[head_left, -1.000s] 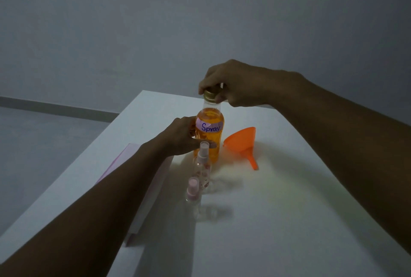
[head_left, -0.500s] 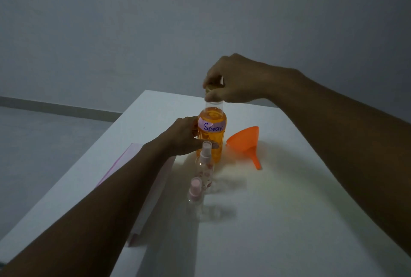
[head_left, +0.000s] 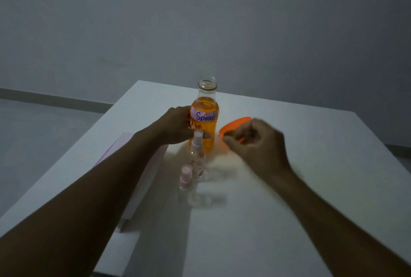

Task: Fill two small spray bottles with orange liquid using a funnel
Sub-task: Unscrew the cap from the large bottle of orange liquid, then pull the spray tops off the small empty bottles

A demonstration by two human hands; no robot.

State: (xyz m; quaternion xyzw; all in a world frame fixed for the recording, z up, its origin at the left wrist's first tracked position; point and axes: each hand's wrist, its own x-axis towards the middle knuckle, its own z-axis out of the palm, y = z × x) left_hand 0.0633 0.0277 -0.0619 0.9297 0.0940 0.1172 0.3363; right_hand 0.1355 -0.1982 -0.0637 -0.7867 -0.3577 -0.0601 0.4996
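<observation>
A clear bottle (head_left: 205,118) of orange liquid with a pink "Spray" label stands upright on the white table (head_left: 311,165), its mouth uncapped. My left hand (head_left: 178,128) grips its lower body from the left. My right hand (head_left: 255,143), blurred, is low over the table to the right of the bottle, fingers pinched on a small gold cap (head_left: 229,133). Behind that hand lies the orange funnel (head_left: 235,124), partly hidden. Two small clear spray bottles with pink tops stand in front of the big bottle: a taller one (head_left: 196,154) and a shorter one (head_left: 185,177).
A flat pink-white box (head_left: 142,178) lies under my left forearm near the table's left edge. Grey floor and a skirting board lie to the left, a plain grey wall behind. The room is dim.
My right hand has lifted the cap off the bottle and moved down and right to just above the table by the funnel. The bottle's mouth now shows. My left hand keeps its grip.
</observation>
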